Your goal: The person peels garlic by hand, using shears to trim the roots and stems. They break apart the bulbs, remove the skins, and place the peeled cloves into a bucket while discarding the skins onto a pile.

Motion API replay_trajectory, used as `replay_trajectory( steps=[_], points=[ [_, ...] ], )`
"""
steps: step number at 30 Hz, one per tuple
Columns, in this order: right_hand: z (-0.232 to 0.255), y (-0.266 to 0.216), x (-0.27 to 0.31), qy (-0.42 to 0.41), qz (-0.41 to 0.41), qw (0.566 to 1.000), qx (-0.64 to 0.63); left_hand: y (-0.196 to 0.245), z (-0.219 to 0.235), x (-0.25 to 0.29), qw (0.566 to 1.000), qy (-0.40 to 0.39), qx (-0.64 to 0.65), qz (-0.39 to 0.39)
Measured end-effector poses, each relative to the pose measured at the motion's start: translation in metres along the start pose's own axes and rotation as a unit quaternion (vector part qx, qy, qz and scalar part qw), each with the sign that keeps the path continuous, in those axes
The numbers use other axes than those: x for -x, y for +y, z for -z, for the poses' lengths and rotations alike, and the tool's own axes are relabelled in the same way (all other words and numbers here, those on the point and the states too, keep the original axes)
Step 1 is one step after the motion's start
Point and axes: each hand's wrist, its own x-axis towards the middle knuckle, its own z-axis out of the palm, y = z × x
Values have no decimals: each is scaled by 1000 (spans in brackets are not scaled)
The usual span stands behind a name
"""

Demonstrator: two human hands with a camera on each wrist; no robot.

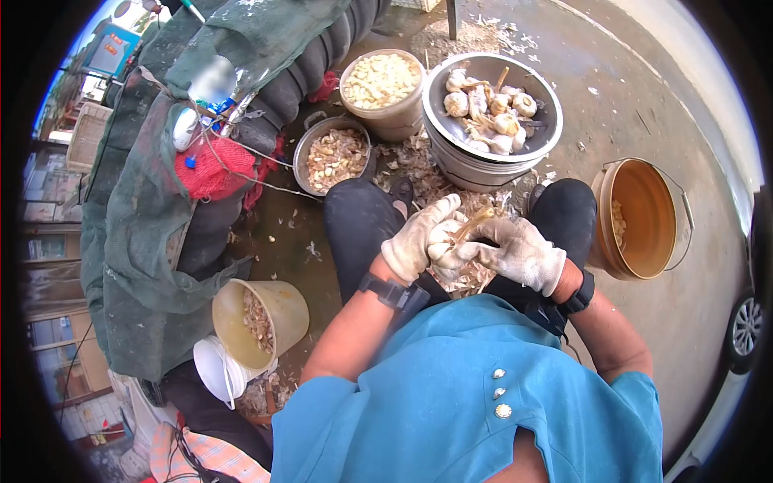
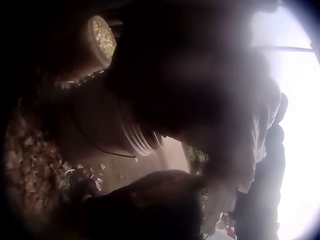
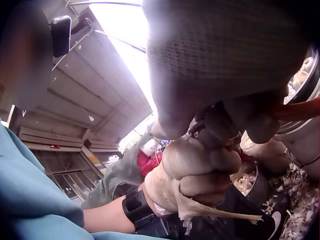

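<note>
In the head view, my gloved left hand [image 1: 420, 241] grips a garlic bulb [image 1: 445, 244] above the lap. From the other side, my gloved right hand [image 1: 522, 256] pinches at the same bulb with curled fingers, near its dry stem [image 1: 475, 223]. The right wrist view has my right hand [image 3: 225, 60] large above and my left hand [image 3: 162, 187] below, with a pale stalk [image 3: 220, 212] sticking out beneath the fingers. Where bulb and fingertips meet is partly hidden there. The left wrist view is too dark to show the grip.
Whole bulbs fill a metal basin [image 1: 548, 135] on stacked buckets ahead. Left of it are a bucket of peeled cloves [image 1: 380, 80] and a pot [image 1: 301, 161] of cloves and skins. A tan bucket [image 1: 652, 217] lies at right, a cream bucket [image 1: 290, 314] at left. Skins litter the ground.
</note>
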Motion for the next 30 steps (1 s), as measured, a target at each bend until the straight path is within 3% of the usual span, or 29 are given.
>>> replay_trajectory(
  steps=[1, 3, 4, 5, 7, 8, 11, 12, 13, 15, 16, 18, 19, 21, 22, 23, 25, 26, 30],
  points=[
    [1, -3, 0, 0, -1, 1000, -1, 3, -8, 4, 993, 76, -86, -20],
    [4, -13, -3, -29, -132, 990, 36, 7, -13, 5, 997, 41, -72, -6],
    [-3, 1, -1, 19, -60, 995, -75, 9, -14, 5, 998, 6, -58, 4],
    [-5, 6, -3, 18, -59, 995, -75, 7, -14, 4, 998, 7, -58, 4],
    [-6, 13, -7, 38, -133, 969, -204, -3, -15, -1, 987, -20, -93, -132],
    [-6, 15, -9, 49, -143, 968, -198, -9, -11, -3, 964, -81, -141, -209],
    [-2, 3, -4, 31, -179, 942, -283, -13, -13, 2, 985, -33, -90, -144],
    [0, -13, -4, 25, -224, 887, -403, -19, -10, -1, 985, -30, -83, -151],
    [-1, -17, -3, 25, -224, 887, -403, -23, -1, -6, 985, -29, -82, -152],
    [0, -21, -1, 25, -237, 866, -440, -25, 10, -13, 988, -111, 102, -35],
    [1, -23, 0, 26, -236, 866, -440, -25, 10, -14, 988, -111, 102, -35],
    [3, -26, 0, 2, -234, 871, -433, -22, 7, -13, 993, -28, 81, -80],
    [-3, -17, -2, 2, -234, 871, -432, -20, 3, -13, 993, -28, 81, -81],
    [-20, 2, -9, 54, -26, 973, -224, -16, -1, -13, 988, 63, 9, -140],
    [-21, 1, -7, 41, 5, 969, -245, -16, 7, -16, 988, 55, 46, -138],
    [-19, 0, -3, 41, 5, 969, -244, -14, 11, -17, 988, 54, 46, -138],
    [-6, -24, 4, -41, -33, 999, 7, -4, 7, -13, 978, 66, 54, -190],
    [-11, -20, 3, -59, -68, 996, 16, -1, 4, -10, 968, 61, -55, -236],
    [-16, -10, 3, -50, -59, 997, 20, 2, 6, -13, 974, 42, 8, -224]
  ],
)
